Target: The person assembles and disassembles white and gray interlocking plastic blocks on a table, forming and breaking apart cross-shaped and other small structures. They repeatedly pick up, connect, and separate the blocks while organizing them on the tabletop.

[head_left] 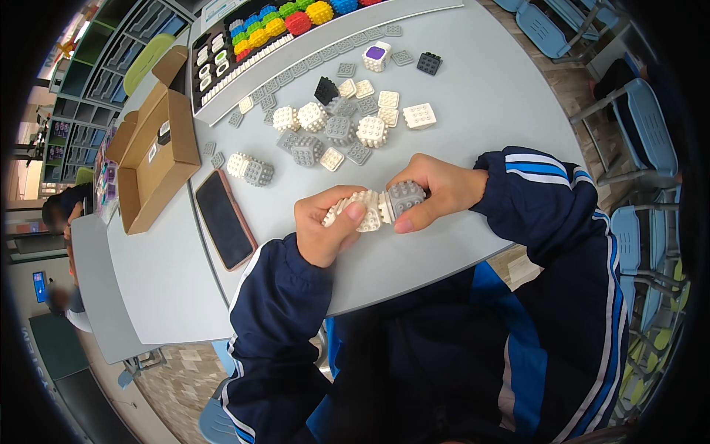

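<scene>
1. Left hand (325, 226) and right hand (436, 189) hold the studded block assembly (373, 206) just above the bench (488, 103), fingers clamped on each end.
2. I judge it light, rigid plastic; studs give grip. Hold the flat sides, near the joint.
3. Beyond: phone (224, 219), loose blocks (336, 122), cardboard box (151, 159).

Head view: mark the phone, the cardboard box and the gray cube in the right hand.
phone (224, 219), head view, middle of its dark screen.
cardboard box (176, 137), head view, on the folded-out right flap.
gray cube (406, 197), head view, on its studded top face, between the right hand (436, 189) fingers.
</scene>
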Demonstrator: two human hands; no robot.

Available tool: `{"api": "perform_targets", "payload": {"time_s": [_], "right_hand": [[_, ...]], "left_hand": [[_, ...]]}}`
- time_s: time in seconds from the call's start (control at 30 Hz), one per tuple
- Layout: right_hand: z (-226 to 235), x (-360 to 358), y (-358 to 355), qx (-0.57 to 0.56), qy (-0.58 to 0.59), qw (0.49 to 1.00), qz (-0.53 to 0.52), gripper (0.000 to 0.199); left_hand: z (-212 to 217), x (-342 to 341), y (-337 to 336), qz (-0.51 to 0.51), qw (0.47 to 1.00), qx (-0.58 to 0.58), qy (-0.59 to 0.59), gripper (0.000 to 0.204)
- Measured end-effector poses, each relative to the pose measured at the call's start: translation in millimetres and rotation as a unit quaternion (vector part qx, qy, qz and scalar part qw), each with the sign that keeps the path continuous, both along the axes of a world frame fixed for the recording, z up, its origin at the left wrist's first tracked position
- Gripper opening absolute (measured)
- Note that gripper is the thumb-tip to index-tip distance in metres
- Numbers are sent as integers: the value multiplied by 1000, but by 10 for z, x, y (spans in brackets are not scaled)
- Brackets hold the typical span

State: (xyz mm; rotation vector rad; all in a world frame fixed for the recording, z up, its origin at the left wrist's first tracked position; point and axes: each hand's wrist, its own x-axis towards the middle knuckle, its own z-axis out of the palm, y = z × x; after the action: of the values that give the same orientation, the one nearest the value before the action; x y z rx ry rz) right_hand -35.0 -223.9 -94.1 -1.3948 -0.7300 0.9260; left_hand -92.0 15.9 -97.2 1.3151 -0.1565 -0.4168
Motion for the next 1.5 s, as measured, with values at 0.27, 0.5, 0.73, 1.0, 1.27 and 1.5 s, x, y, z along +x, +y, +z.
{"api": "perform_targets", "payload": {"time_s": [0.27,0.5,0.73,1.0,1.27,1.5], "right_hand": [[79,2,-35,93,50,994,-12,32],[-56,78,6,131,-73,963,-225,38],[-64,106,3,25,-218,954,-204,40],[-59,106,-16,-26,-378,908,-181,52],[-92,75,23,23,-528,838,-137,58],[-68,-60,108,35,-560,822,-101,58]], "left_hand": [[-76,9,-49,38,996,64,-59,29],[-68,119,-151,47,877,332,-344,39],[-104,155,-162,42,826,371,-423,44],[-64,143,-127,61,769,425,-474,41],[-31,139,-84,48,759,391,-519,52],[-101,111,-99,23,677,409,-611,55]]}}
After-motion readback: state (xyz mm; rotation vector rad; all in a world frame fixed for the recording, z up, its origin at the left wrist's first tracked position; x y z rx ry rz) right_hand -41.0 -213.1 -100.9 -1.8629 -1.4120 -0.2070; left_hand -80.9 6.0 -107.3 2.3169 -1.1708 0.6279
